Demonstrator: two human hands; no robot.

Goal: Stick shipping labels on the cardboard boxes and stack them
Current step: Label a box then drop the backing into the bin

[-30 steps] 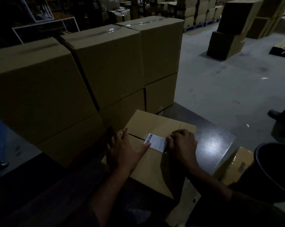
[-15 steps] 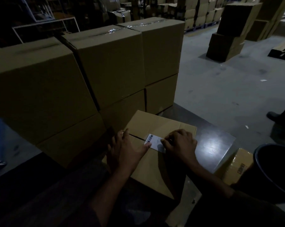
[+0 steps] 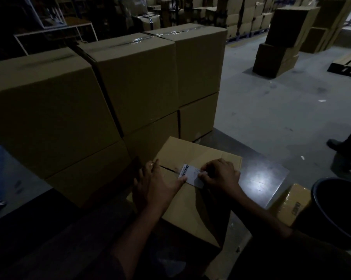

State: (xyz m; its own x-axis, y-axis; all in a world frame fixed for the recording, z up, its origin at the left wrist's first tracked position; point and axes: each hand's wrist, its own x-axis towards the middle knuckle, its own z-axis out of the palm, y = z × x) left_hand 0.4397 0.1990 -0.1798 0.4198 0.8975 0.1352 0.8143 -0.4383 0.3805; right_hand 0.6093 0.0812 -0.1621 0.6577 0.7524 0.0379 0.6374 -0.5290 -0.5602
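Nearest the camera, one cardboard box (image 3: 192,207) lies on a dark glossy worktop (image 3: 259,178), its top flaps meeting in a seam. One white shipping label (image 3: 191,174) with a barcode at its left end sits across that seam, near the middle of the box top. The left hand (image 3: 156,184) lies flat on the box with fingers spread, its thumb touching the label's lower left corner. The right hand (image 3: 221,175) has its fingers curled down onto the label's right end, covering that part; whether it pinches or only presses cannot be told.

To the right, one small taped parcel (image 3: 289,205) leans beside one dark round bin (image 3: 336,211).

Behind the worked box stand six large plain brown boxes (image 3: 134,83), three columns stacked two high, with clear tape shining on two of the tops.

Farther off on the grey floor (image 3: 271,110) stands another box stack (image 3: 281,41), with one wooden pallet (image 3: 348,65) to its right and a walking person's shoe (image 3: 335,144) at the right edge.
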